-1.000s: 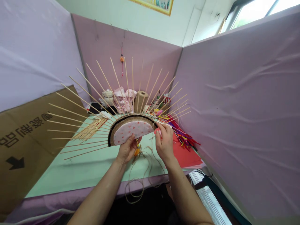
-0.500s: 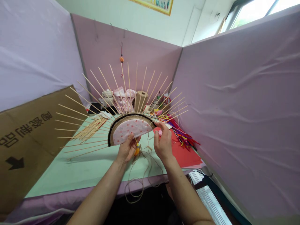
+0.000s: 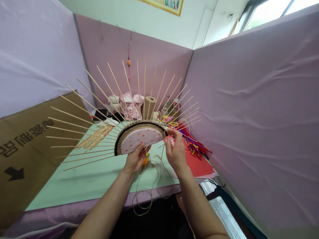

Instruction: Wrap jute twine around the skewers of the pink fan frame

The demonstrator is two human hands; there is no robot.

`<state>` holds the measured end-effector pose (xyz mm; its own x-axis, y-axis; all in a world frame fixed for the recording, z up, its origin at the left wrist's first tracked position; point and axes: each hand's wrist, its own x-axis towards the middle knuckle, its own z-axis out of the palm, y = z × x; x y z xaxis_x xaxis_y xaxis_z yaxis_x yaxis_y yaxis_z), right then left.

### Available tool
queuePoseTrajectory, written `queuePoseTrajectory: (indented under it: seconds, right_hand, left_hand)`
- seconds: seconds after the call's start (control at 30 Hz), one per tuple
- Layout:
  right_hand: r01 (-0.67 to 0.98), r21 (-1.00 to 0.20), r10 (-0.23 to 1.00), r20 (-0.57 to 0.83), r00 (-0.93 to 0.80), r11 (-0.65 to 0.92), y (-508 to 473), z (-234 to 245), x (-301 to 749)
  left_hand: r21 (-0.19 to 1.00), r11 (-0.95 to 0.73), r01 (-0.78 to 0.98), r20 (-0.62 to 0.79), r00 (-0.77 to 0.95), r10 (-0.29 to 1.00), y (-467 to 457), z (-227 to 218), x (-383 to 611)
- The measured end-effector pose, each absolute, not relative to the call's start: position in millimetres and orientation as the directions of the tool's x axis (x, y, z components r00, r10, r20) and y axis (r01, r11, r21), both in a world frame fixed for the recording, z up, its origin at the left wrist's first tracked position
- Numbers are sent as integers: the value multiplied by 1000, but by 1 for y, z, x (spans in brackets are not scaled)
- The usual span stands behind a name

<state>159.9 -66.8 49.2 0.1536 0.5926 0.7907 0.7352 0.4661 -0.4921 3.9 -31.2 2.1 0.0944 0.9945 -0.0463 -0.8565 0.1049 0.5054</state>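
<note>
A half-round fan-shaped piece has a white, pink-spotted fabric centre (image 3: 141, 139), edged with bands of brown twine and black. Thin bamboo sticks (image 3: 96, 88) radiate from its curved edge. My left hand (image 3: 136, 160) grips the piece at its straight lower edge, thumb on the fabric and fingers behind. At the right end of the band, my right hand (image 3: 177, 151) is closed on the twine, its index finger by the outer edge and its other fingers partly hidden. Loose twine (image 3: 151, 199) hangs in loops below. A yellow-orange tassel (image 3: 146, 160) dangles beside my left hand.
Spare bamboo sticks (image 3: 97, 136) lie on the pale green tabletop (image 3: 99, 177). Right are red sheets (image 3: 199, 166) and colourful pipe cleaners (image 3: 194, 144). A brown paper roll (image 3: 149, 104) and pink cloth (image 3: 131, 104) stand behind. A cardboard panel (image 3: 37, 149) leans left.
The fan piece has tilted a little, so its left sticks reach farther left. My right hand has shifted slightly right, and the twine near it has swung right.
</note>
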Motion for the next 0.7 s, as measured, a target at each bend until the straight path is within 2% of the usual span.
queuePoseTrajectory:
  seconds: [0.13,0.33,0.5,0.7]
  right_hand:
    - [614,-511,529,831,173,601,-67,43,164]
    - [725,-376,328,920,216,577,-70,37,166]
    - [800,-270,397,917,43,536,-68,41,164]
    - [821,-240,416,909,3,518,-64,43,163]
  left_hand:
    - [478,99,-873,-77,71,995,-29,3,2]
    - [452,100,-886,-77,72,994,-27,1,2]
    - [460,100,-882,-68,77,995,-27,0,2]
    - [489,117,-865,-72,94,993,-30,0,3]
